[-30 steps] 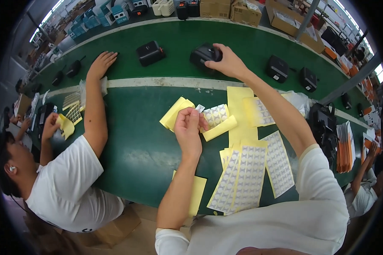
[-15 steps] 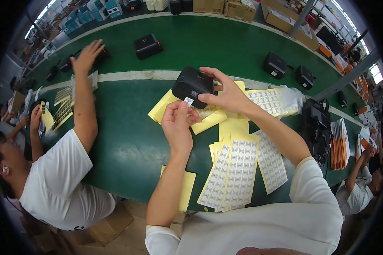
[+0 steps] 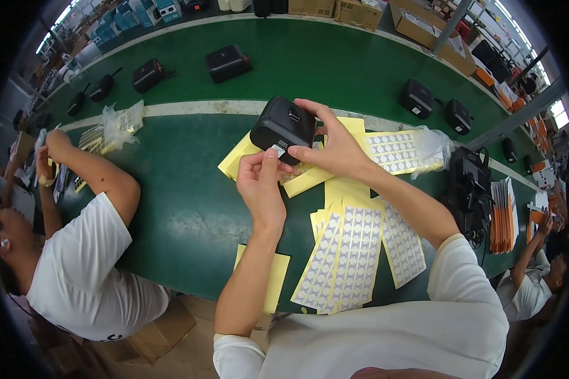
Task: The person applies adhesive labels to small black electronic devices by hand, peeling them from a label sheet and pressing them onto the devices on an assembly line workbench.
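My right hand (image 3: 340, 150) grips a black boxy device (image 3: 275, 125) with rounded edges, thumb on the near face and fingers over the far right side. The device is tilted above the table. Between the thumb and fingers of my left hand (image 3: 260, 192) is a small white sticker (image 3: 279, 150), held against the lower edge of the device. I cannot tell whether it is stuck down. Beneath both hands lie yellow backing sheets (image 3: 348, 189). Nearer me, sticker sheets (image 3: 357, 256) with rows of white labels are fanned out.
Several black devices, one of them here (image 3: 227, 63), stand on the green conveyor belt (image 3: 322, 66). More sheets in a clear plastic bag (image 3: 431, 150) lie to the right, beside black cables (image 3: 468, 189) and a stack of orange-edged cards (image 3: 503, 215). A co-worker (image 3: 88, 265) sits at the left.
The device in my hands has tilted and shifted slightly left, the sticker staying at its lower edge. Devices on the belt have moved right. The co-worker's arm has drawn back from the belt.
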The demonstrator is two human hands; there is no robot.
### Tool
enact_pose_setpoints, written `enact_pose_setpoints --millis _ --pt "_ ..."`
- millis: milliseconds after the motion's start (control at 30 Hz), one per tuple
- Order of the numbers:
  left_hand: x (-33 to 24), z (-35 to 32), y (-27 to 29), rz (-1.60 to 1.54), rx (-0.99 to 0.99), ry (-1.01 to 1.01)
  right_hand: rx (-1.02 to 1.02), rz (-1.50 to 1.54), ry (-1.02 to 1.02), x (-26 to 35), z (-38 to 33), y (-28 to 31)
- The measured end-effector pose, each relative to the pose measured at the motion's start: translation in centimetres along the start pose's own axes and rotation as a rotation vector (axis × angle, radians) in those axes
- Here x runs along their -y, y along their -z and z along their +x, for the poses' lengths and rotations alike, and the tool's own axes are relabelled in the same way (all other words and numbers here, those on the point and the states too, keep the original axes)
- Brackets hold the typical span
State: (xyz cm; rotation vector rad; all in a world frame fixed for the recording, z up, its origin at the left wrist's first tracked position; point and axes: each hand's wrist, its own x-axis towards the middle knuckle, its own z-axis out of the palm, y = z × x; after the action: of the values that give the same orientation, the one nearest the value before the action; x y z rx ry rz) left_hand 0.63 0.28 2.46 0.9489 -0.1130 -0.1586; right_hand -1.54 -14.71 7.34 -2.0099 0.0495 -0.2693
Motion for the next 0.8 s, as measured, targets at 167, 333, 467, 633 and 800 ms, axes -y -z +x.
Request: enact_pose_setpoints --millis 167,333,467,633,800 --pt "-0.3 0.0 -0.6 0.117 -0.154 0.070 0.027 0.022 0.012 0.3 0.6 0.5" --pt "-0.6 1.0 0.8 0.463 -0.015 0.010 -0.184 -0.327 0.123 -3.1 6.5 3.9" --pt "0.8 0.8 1.0 0.936 0.127 -0.201 -0.261 -0.573 0.011 -7.9 11.5 6.3" --pt "1.6 1.1 1.1 1.133 0.153 -0.236 -0.131 -0.718 0.056 -9.0 13.4 7.6" --pt "2.0 1.5 1.1 1.135 0.140 -0.259 -0.194 -1.130 0.041 -5.9 15.2 5.0"
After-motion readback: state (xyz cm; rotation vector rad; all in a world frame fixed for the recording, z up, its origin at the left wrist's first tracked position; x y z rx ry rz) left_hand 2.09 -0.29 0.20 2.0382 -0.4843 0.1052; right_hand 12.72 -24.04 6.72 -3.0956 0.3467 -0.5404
